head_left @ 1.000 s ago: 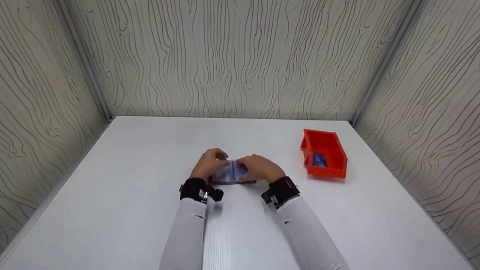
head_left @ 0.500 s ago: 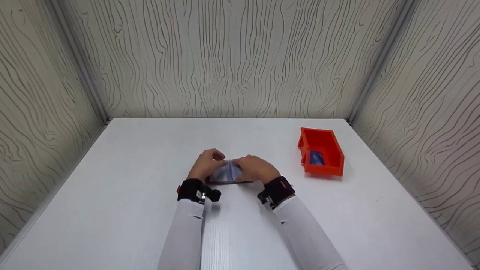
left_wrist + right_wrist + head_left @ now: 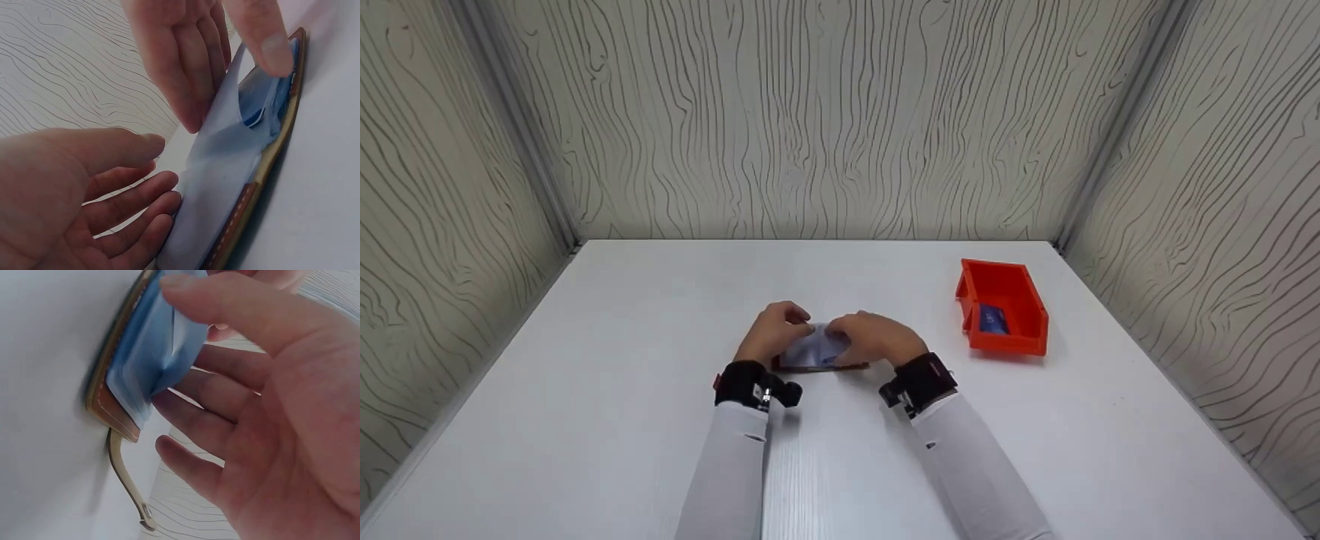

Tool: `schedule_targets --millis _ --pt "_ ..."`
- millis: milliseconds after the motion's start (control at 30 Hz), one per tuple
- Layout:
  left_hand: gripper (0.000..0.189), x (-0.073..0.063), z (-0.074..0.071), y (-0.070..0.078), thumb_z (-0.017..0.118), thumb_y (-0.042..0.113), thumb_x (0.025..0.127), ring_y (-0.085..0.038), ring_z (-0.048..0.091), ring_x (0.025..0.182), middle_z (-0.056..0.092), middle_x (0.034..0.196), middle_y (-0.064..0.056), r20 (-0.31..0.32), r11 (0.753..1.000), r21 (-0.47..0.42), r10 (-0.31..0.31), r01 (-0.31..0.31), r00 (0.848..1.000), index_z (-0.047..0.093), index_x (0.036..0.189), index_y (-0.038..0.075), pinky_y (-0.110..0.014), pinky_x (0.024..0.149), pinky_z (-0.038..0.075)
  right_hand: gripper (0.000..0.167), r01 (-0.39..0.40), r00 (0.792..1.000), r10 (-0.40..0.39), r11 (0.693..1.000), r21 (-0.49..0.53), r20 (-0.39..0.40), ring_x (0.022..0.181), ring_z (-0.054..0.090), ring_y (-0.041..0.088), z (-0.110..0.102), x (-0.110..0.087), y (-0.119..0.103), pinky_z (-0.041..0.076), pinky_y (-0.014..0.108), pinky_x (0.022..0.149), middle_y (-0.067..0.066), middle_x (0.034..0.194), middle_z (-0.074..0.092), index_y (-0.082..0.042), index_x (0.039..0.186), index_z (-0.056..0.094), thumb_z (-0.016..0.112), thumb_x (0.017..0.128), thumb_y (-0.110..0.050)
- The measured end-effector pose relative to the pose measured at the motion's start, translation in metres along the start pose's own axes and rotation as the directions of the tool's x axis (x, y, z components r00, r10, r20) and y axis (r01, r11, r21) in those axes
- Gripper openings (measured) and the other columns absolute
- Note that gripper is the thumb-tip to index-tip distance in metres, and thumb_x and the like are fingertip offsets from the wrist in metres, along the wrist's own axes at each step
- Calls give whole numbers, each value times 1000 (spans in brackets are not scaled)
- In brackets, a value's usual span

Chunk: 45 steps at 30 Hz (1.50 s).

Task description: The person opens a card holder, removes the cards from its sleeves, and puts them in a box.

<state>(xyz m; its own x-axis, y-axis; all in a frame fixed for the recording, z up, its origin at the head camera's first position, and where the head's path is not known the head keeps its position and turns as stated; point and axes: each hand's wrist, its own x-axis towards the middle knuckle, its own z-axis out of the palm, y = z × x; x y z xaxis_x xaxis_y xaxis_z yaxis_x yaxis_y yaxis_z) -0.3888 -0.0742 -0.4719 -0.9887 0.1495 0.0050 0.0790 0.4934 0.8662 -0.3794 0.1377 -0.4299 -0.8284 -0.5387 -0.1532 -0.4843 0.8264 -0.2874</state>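
A card holder (image 3: 801, 355) with a brown stitched leather cover (image 3: 117, 412) and clear bluish plastic sleeves (image 3: 205, 194) lies open on the white table. My right hand (image 3: 879, 337) holds its right part, the thumb over the sleeves and the fingers at the far edge. Between them one sleeve bulges, and a blue card (image 3: 256, 100) shows inside its mouth in the left wrist view. At the left part, my left hand (image 3: 769, 331) touches the sleeve edge with loosely bent fingertips, its thumb apart from them. A tan strap with a snap (image 3: 127, 472) sticks out from the cover.
An open red bin (image 3: 1011, 345) stands on the table (image 3: 622, 390) to the right. Inside it lies a dark blue packet or card (image 3: 992, 320). Wood-patterned panels (image 3: 810, 120) enclose the back and both sides.
The head view has shifted slightly. My right hand has moved a little to the right over the sleeves, and a blue patch now shows by its thumb. My left hand stays nearly in place.
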Motion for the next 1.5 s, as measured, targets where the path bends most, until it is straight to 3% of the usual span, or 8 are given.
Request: schedule_targets --millis 200,333,500,700,933,1167,1300,1500 --pt "32 0 0 1 75 17 96 -26 66 111 76 119 -14 -4 1000 -29 -11 11 1000 74 123 1 -43 99 53 54 42 998 -38 996 76 -58 124 65 27 -8 1 8 55 48 113 12 141 71 -5 144 67 82 93 -11" --pt "28 0 1 3 75 16 96 -25 66 110 76 118 -14 -14 999 -45 -15 14 1000 75 121 2 -41 97 53 72 36 992 -19 990 135 -123 130 62 32 -5 3 19 53 50 116 20 148 63 2 150 57 89 89 -17" --pt "28 -1 2 2 76 13 95 -26 68 110 77 116 -14 -20 998 -54 -24 23 1000 74 120 1 -42 100 54 75 -20 996 44 956 291 -76 125 68 35 -2 7 33 56 50 111 21 136 69 5 148 55 91 86 -18" --pt "28 0 2 1 76 13 96 -26 67 110 76 115 -13 -17 998 -63 -31 29 999 74 121 2 -43 101 54 63 -66 996 84 879 472 -16 104 75 22 1 11 39 62 38 97 19 126 77 6 140 63 86 91 -25" --pt "30 0 2 -1 77 17 96 -26 68 112 76 120 -13 -10 999 -42 -26 26 1000 74 123 3 -43 100 55 32 -143 978 207 698 702 -7 76 73 11 9 15 34 66 26 76 7 96 73 10 123 69 70 96 -9" --pt "34 0 2 0 78 18 96 -26 68 111 76 119 -14 11 998 -56 -23 24 1000 74 126 2 -43 98 56 28 -225 965 259 709 668 49 72 73 10 3 9 37 64 23 72 6 91 73 5 119 74 68 95 -10" --pt "33 0 2 1 78 17 97 -25 68 109 75 118 -14 21 997 -68 -26 27 999 74 126 2 -40 94 55 33 -203 971 232 693 692 53 76 74 12 0 4 39 65 25 75 10 99 75 6 126 73 60 101 -12" --pt "33 0 0 -1 75 20 98 -26 67 112 75 121 -14 15 999 -45 2 -1 1000 73 126 2 -43 98 55 32 -155 981 191 688 709 29 89 74 13 2 7 43 66 26 81 16 117 78 5 131 71 65 101 -5"
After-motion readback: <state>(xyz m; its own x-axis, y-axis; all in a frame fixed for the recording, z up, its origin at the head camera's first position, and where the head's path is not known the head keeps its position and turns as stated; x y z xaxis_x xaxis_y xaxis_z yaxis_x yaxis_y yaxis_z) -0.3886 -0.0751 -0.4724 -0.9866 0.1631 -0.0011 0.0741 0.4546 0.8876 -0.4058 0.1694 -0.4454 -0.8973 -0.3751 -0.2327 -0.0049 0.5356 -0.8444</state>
